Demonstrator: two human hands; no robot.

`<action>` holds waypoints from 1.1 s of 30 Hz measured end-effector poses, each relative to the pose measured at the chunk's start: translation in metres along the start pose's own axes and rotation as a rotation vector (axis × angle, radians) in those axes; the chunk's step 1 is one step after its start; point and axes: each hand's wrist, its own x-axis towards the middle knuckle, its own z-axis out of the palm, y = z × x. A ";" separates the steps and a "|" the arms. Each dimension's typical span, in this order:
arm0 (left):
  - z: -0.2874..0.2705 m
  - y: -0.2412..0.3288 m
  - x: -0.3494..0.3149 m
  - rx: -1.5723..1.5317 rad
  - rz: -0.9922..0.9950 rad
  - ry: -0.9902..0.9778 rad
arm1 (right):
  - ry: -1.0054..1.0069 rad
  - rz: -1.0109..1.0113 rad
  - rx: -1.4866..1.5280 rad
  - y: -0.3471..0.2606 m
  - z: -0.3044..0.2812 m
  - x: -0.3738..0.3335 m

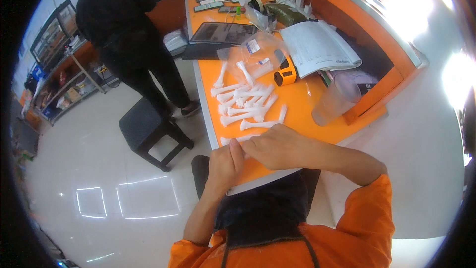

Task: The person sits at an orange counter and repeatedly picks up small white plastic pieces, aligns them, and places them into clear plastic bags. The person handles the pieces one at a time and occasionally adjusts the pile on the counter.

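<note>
My left hand [224,165] and my right hand [275,147] meet above the near edge of the orange table [300,114]. Both are closed, fingertips pinched together; whatever is between them is hidden or too small to make out. Just beyond the fingers a white bundle of thin strands [233,140] shows, partly covered by my right hand; I cannot tell whether it is held or lying there. Farther on lies a loose pile of similar white bundles [246,101], narrow in the middle with flared or knotted ends.
Behind the pile are a clear plastic bag [265,52], a yellow-and-black device [285,75], an open booklet [320,47] and a dark laptop [223,33]. A translucent cup [338,98] stands at right. Several phones [209,6] lie farther back. A person [119,12] stands beyond a black stool [144,124].
</note>
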 end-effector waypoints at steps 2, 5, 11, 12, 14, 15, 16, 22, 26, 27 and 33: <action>0.000 0.001 0.002 -0.042 -0.013 0.007 | -0.106 -0.005 0.006 0.001 -0.012 0.004; -0.003 -0.001 0.003 -0.106 -0.060 0.045 | -0.292 0.011 -0.006 -0.003 -0.037 0.018; -0.009 -0.007 0.001 -0.182 -0.186 0.126 | -0.235 0.220 0.190 0.145 -0.130 0.113; -0.008 -0.006 0.004 -0.191 -0.177 0.113 | -0.142 0.452 0.201 0.179 -0.154 0.126; -0.007 -0.007 0.006 -0.202 -0.189 0.101 | 0.130 0.595 0.093 0.256 -0.179 0.136; -0.006 -0.006 0.008 -0.221 -0.194 0.085 | 0.260 0.770 0.176 0.310 -0.181 0.136; -0.004 -0.006 0.010 -0.241 -0.196 0.069 | 0.326 0.881 0.177 0.359 -0.175 0.136; -0.005 -0.022 0.004 -0.137 -0.155 0.086 | 0.618 0.980 0.643 0.350 -0.136 0.172; 0.003 -0.024 0.008 -0.154 -0.080 0.051 | 0.585 1.172 0.854 0.440 -0.116 0.162; -0.001 -0.024 0.008 -0.135 -0.127 0.003 | 0.555 1.176 0.897 0.451 -0.114 0.169; 0.002 -0.025 0.009 -0.182 -0.057 0.074 | 0.425 1.228 1.080 0.493 -0.106 0.178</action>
